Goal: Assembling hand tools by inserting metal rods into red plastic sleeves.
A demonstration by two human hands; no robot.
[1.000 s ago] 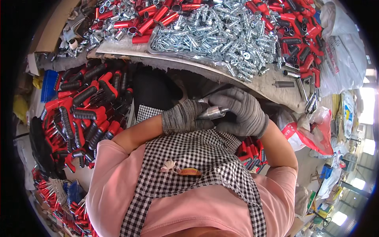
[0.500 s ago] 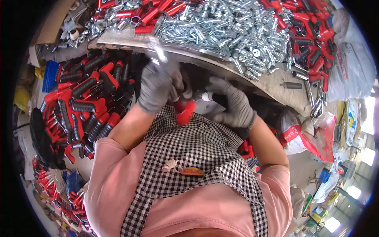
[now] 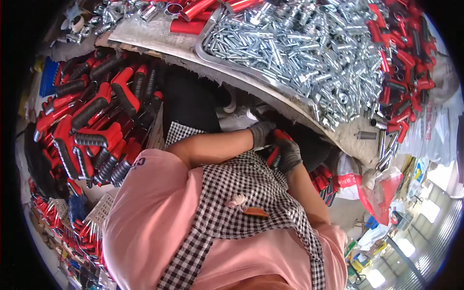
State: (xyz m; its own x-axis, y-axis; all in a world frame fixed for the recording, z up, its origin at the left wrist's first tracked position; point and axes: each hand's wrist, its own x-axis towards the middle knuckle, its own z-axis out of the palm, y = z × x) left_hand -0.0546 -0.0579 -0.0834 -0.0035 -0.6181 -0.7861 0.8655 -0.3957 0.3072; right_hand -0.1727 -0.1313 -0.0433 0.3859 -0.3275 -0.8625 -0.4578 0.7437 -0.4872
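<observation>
Tray [image 3: 199, 47] of silvery metal pieces [image 3: 290, 53], right hand [image 3: 291, 155] gripping red-black handle [image 3: 274, 155], left hand [image 3: 261, 134] partly hidden, grip unclear

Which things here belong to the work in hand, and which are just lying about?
Part of the work:
red-and-black handle in the right hand
probably the similar handles piled at left
probably the metal parts on the bench

Apparently lying about:
red-and-white plastic bag
pale plastic, far right

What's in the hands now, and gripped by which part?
The right hand holds a red-and-black handle, apparently round its middle. The left hand is beside its upper end; whether it grips cannot be told.
</observation>
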